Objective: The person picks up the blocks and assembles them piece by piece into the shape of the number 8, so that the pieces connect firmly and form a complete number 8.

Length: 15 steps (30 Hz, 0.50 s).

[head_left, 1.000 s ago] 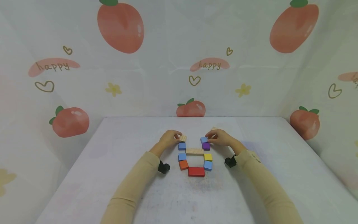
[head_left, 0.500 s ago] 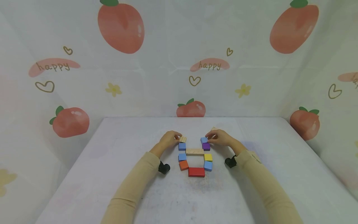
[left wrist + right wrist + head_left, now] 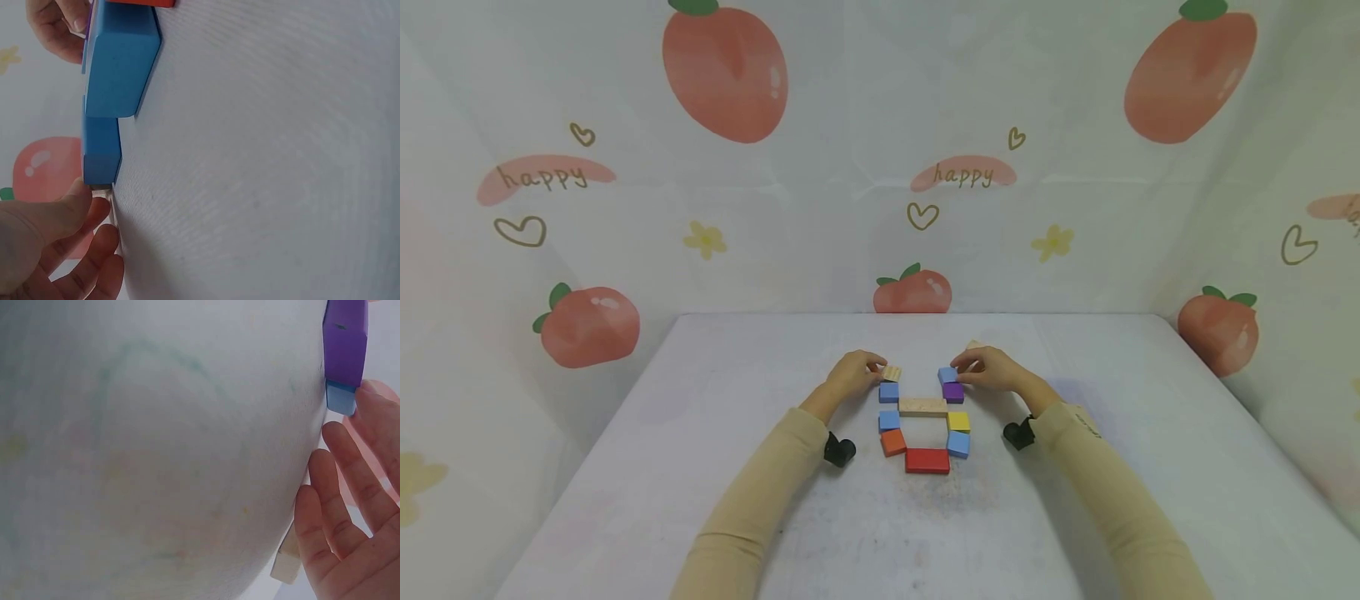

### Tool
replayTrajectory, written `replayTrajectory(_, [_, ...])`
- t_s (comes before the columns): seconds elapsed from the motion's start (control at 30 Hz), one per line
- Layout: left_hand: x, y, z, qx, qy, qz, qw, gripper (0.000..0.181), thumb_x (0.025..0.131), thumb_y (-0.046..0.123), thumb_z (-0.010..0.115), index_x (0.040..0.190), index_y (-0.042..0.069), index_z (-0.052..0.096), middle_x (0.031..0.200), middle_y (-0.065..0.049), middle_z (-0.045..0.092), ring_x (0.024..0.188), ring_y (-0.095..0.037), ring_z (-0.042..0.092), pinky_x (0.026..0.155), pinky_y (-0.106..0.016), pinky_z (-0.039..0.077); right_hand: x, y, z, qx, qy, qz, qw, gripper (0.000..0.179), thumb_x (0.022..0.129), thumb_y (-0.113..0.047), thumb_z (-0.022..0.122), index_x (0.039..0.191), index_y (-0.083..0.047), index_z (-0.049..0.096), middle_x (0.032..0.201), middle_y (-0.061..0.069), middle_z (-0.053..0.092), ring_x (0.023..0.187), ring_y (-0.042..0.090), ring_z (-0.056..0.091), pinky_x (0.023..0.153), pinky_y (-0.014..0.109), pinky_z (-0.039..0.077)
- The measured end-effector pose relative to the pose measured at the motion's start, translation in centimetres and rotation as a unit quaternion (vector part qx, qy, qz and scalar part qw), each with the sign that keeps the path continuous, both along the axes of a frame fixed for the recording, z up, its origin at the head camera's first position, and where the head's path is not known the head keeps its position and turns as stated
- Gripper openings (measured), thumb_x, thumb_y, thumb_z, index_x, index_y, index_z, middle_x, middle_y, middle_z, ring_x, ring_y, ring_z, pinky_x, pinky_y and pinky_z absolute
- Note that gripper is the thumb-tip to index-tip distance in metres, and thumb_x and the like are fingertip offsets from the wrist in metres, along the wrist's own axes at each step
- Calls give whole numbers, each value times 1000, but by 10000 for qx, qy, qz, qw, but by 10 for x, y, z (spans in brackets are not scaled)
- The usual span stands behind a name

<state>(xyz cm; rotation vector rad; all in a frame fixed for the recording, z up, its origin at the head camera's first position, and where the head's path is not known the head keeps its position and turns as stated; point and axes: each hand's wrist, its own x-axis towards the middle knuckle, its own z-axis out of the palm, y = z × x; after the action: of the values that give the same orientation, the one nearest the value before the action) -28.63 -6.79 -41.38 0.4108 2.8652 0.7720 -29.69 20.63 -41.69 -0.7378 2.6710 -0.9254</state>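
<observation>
In the head view my left hand (image 3: pixel 851 375) is at a small natural-wood block (image 3: pixel 892 374), with thumb and index finger pinching it at its left side. In the left wrist view fingers mostly hide that block beyond a blue block (image 3: pixel 102 150). Across from it my right hand (image 3: pixel 992 370) pinches a light blue block (image 3: pixel 947 375), index finger at its far edge and thumb at its right. That block touches a purple block (image 3: pixel 952 392). The right wrist view shows the purple block (image 3: pixel 345 344) with the light blue one (image 3: pixel 340 399) behind it.
A natural-wood bar (image 3: pixel 922 407) lies between the two rows of blocks. Nearer are a yellow block (image 3: pixel 958 422), an orange block (image 3: pixel 892 442), a red block (image 3: pixel 927 461) and several blue ones. Another wooden block (image 3: pixel 287 559) lies beyond my right hand.
The small wooden block has turned slightly and shifted a little nearer, into line with the blue block before it. My left fingertips moved slightly with it; my right hand stayed still.
</observation>
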Motion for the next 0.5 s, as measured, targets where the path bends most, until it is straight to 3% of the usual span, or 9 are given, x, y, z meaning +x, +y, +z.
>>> replayTrajectory(0.5, [0,-1,-2,29,-91,47,9999,30,91,15,59,121,12,63,107,-9,66,102,-23,57,93,-38,46,2,-1,3,78,-98,-84,9999,28,89,-11,61,115,-1,62,107,17,61,99,30,61,89,41,51])
